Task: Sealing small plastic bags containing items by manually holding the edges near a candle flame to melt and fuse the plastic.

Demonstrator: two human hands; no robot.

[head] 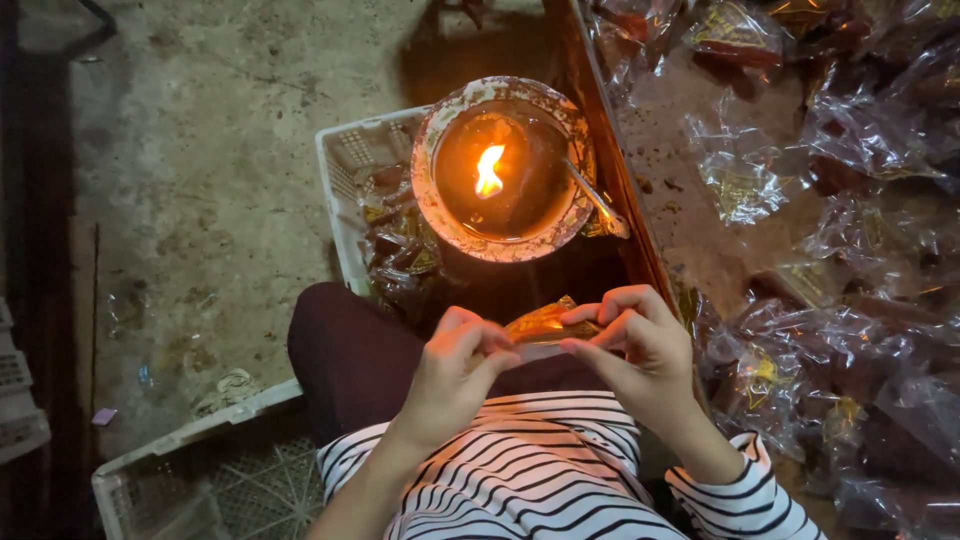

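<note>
- Table (pixel 690 250) on the right, heaped with clear packets (pixel 860 130) of dark filling; some carry yellow print, all crinkled and overlapping.
- Floor (pixel 220 170) on the left is bare stained concrete.
- Two white crates: one (pixel 345 170) beyond the knees with filled packets inside, another (pixel 180 470) at lower left, partly cut off.
- Lamp (pixel 503 170), a round crusted dish with a live flame (pixel 489 172) in the middle, sits just past the knees; a metal rod (pixel 597 200) leans on its right rim.
- Left hand (pixel 455 375) pinches the left end of the packet, fingers curled over, thumb under.
- Right hand (pixel 640 345) grips the right end, fingertips pressed on the top edge.
- Packet (pixel 545 328) is held flat between both hands over the lap, near the lamp but short of the flame (open edge or sealed, cannot tell).
- Judgement, doing it well: keep the edge pulled taut and straight between the two pinches, so no wrinkles get caught.
- Keep fingertips back from the strip that nears the flame (thin film likely melts fast).
- Brief, even pass likely beats lingering; filling should sit away from that edge.
</note>
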